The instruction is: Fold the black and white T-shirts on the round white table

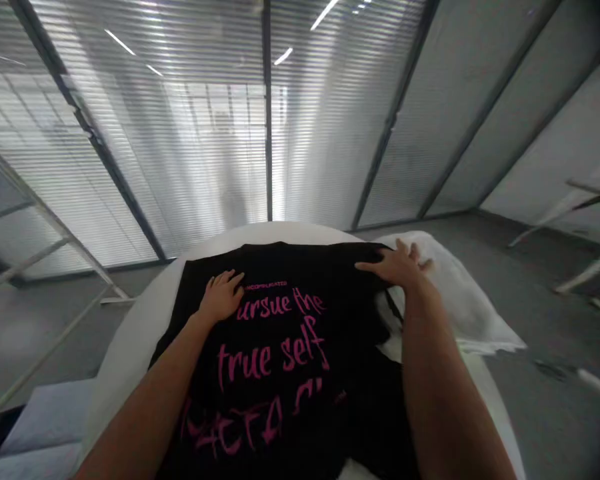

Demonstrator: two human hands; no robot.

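A black T-shirt (360, 307) with pink lettering lies spread over a round white table (130, 353). On its upper left part rests my left hand (223, 295), palm down, fingers stretched out beside the small top line of print. My right hand (399, 263) is at the shirt's upper right, fingers spread, with its thumb over the black cloth. Neither hand grips anything that I can see. Just right of that hand, a white plastic bag or sheet (460, 300) hangs over the table's edge. My right forearm hides part of the shirt's right side.
Glass partitions with blinds (220, 153) stand behind the table. A pale metal rack frame (70, 233) is on the left, near an open book or papers (50, 413). White furniture legs (587, 273) stand on the grey floor (545, 307) to the right.
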